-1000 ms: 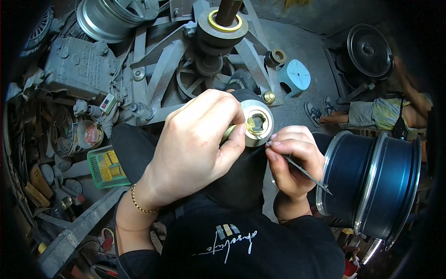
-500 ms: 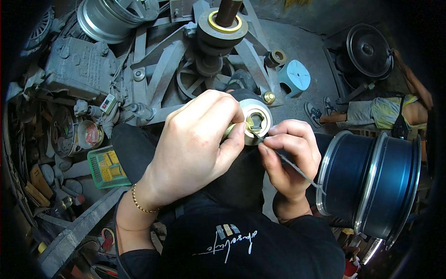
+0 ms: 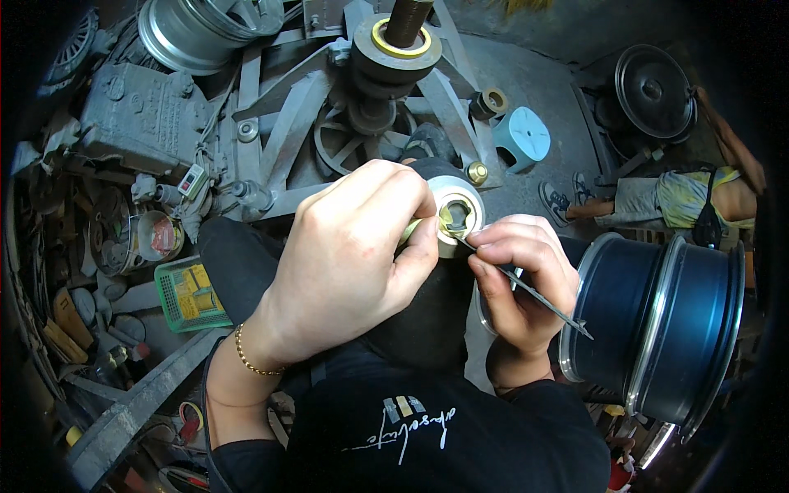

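Resting above my lap is a thick pale ring [image 3: 470, 200], like a roll of tape, with a dark opening at its middle. My left hand [image 3: 353, 238] covers its left side, thumb and forefinger pinched on a small yellowish strip [image 3: 445, 220] at the opening's edge. From the right, my right hand [image 3: 526, 275] grips a thin, dark, pointed metal tool [image 3: 546, 304] like a pen. The tool's front end meets the opening beside the strip; its far end slants down to the right. Fingers partly hide the ring's lower edge.
A blue wheel rim [image 3: 649, 324] stands close at my right. Ahead is a dusty metal frame [image 3: 288, 131] with an upright spindle [image 3: 403, 29]. A light blue stool [image 3: 523, 135], a green basket [image 3: 191, 296] and another person [image 3: 686, 197] are nearby.
My right hand and the tool have shifted slightly right and down. My left hand has moved a little to the right, still pinched on the strip.
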`<state>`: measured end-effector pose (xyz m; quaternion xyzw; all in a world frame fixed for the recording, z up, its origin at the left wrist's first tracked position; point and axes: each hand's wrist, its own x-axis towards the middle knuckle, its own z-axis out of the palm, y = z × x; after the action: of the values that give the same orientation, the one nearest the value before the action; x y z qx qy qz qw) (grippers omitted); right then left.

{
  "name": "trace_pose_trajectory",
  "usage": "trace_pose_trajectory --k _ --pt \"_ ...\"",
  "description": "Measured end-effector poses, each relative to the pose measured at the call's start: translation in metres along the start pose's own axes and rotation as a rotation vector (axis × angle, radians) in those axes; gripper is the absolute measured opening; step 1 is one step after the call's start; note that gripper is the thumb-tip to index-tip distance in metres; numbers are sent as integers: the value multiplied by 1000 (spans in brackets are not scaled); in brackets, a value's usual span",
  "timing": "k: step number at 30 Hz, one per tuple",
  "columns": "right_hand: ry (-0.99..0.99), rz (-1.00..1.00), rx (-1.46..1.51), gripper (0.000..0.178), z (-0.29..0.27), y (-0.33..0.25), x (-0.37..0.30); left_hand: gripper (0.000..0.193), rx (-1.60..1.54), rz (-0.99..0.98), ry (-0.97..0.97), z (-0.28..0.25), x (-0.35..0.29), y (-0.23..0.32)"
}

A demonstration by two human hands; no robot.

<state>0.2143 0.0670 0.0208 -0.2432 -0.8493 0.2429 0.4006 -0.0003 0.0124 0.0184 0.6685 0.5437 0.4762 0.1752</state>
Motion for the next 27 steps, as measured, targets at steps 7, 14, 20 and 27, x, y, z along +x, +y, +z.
trace_pose_trajectory --k 7,14,20,27 --pt "4 -6 24 25 0 2 0 17 -162 -150 69 1 -5 5" --pt "22 -8 38 27 2 4 -3 16 -28 50 -48 -5 -1 0" --pt "8 -18 28 29 1 4 -2 13 -29 -3 -40 -4 -1 4" --pt "-14 -29 29 30 0 5 -3 17 -23 -48 -8 -3 0 10"
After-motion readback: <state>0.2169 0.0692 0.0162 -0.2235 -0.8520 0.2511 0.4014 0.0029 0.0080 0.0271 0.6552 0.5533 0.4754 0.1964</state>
